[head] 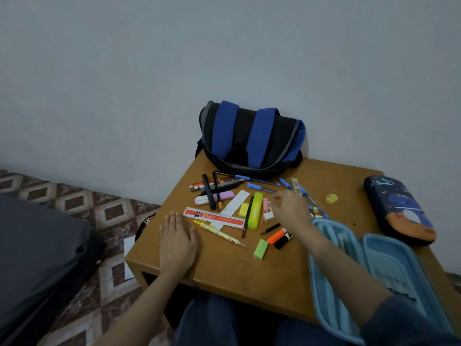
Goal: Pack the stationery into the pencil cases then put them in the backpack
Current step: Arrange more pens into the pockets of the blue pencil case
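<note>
- My right hand [290, 208] hovers over the middle of the scattered stationery with its fingers loosely bent toward the pink eraser [265, 205] and the white eraser [268, 216]. It is blurred, so I cannot tell whether it already pinches anything.
- My left hand [178, 239] lies flat and relaxed on the tabletop [224, 265], holding nothing, just beside the end of the red ruler [214, 217].
- I judge the step to be picking up the small erasers. I should pinch them from above by their short sides, without nudging the yellow highlighter [256, 211] lying against them.
- The light blue pencil case [389, 265] lies open under my right forearm at the tabletop's near edge, so the carry is short. I should lift my arm clear of its rim and lay the pieces flat in one half.
- The orange highlighter [275, 237] and the green eraser [261, 249] lie nearest the case and could follow.
- Long things such as the ruler and the blue pens [259, 187] probably need to go in lengthwise.
- The dark pencil case [399, 211] sits closed at the far right, and the backpack [252, 138] leans against the wall behind the pile; both come later.
</note>
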The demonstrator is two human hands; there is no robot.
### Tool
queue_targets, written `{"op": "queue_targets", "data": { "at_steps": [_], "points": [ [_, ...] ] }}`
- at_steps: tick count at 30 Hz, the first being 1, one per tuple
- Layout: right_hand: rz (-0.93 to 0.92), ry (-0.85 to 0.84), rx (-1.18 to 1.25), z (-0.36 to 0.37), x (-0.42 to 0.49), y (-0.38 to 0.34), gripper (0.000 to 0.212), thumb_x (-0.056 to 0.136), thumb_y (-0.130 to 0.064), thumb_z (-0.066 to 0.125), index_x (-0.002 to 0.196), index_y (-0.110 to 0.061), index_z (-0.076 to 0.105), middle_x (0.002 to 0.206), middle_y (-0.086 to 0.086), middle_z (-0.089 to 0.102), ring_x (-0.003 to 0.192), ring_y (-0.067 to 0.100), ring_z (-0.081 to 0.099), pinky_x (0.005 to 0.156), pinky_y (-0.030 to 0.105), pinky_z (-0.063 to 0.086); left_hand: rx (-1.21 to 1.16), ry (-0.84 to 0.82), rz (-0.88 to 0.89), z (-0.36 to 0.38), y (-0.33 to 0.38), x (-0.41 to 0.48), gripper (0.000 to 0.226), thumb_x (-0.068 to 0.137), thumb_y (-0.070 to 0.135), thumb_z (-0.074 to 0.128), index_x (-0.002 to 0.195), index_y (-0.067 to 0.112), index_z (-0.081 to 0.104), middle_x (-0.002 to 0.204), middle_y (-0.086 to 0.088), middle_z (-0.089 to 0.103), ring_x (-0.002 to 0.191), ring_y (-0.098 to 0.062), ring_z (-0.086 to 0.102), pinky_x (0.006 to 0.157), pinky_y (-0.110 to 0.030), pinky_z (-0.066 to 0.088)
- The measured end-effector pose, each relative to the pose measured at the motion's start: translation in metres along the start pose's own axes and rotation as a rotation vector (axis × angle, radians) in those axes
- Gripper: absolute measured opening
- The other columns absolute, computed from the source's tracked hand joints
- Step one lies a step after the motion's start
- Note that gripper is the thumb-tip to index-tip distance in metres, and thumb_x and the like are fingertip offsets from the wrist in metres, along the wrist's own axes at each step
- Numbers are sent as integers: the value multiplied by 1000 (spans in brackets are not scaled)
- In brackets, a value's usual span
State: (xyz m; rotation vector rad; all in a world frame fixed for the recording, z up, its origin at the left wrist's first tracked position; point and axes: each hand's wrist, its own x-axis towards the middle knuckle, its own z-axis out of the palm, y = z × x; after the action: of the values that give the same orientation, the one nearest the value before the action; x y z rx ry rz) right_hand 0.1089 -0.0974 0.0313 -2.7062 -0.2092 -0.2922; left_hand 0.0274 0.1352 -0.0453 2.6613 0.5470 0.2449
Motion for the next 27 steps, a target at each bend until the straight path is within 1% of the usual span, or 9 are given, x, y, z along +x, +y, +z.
{"op": "queue_targets", "data": {
  "at_steps": [2,5,8,11,14,16,19,24,27],
  "points": [
    [20,-6,-26,3,13,5,25,89,-10,50,101,-8,71,101,10,70,92,25,63,68,29,46,11,0,-3,1,1,0,62,100,41,24,150,8,8,159,-7,7,146,-19,2,118,-33,-1],
    [45,-31,-70,10,35,10,26,88,-9,48,100,-9,71,98,14,70,92,32,63,69,33,49,37,2,2,2,3,1,63,100,42,21,150,8,6,159,-7,5,146,-19,1,118,-32,-2],
    [47,-84,-164,18,55,8,24,87,-7,49,101,-8,69,100,16,68,95,33,62,70,31,45,59,0,2,2,3,0,62,100,41,21,150,8,4,159,-7,5,146,-19,0,117,-32,-2],
    [70,-131,-293,24,71,6,21,87,-9,52,104,-8,65,106,14,66,100,31,61,79,32,47,68,-9,4,1,3,0,61,100,41,20,150,9,4,159,-6,4,146,-18,0,117,-32,-3],
    [123,-167,-357,26,82,9,22,89,-14,53,108,-8,63,113,14,63,105,31,60,83,35,48,68,-19,9,0,3,1,62,100,42,19,151,10,3,159,-5,2,146,-17,-1,117,-32,-5],
    [114,-200,-376,28,85,11,22,89,-15,53,108,-9,62,113,14,63,104,31,60,83,35,48,61,-21,8,-1,3,1,63,100,43,20,151,10,3,159,-5,3,146,-17,-1,117,-32,-4],
    [99,-238,-350,35,85,15,21,88,-18,55,102,-5,64,108,17,64,100,33,60,77,32,47,36,-37,2,-1,3,0,65,99,47,19,151,10,4,159,-4,3,146,-16,-2,118,-32,-4],
    [82,-265,-322,38,82,14,19,88,-11,52,102,-1,61,109,20,60,99,34,59,73,34,46,39,-52,-12,2,1,1,71,97,54,19,151,11,5,159,-4,5,146,-16,-1,118,-33,-4],
    [69,-287,-327,35,80,9,21,90,-7,50,108,2,55,115,21,57,105,35,57,80,37,47,17,-41,-16,1,1,1,71,97,54,21,151,11,6,159,-4,6,146,-16,0,118,-32,-3]
  ]
}}
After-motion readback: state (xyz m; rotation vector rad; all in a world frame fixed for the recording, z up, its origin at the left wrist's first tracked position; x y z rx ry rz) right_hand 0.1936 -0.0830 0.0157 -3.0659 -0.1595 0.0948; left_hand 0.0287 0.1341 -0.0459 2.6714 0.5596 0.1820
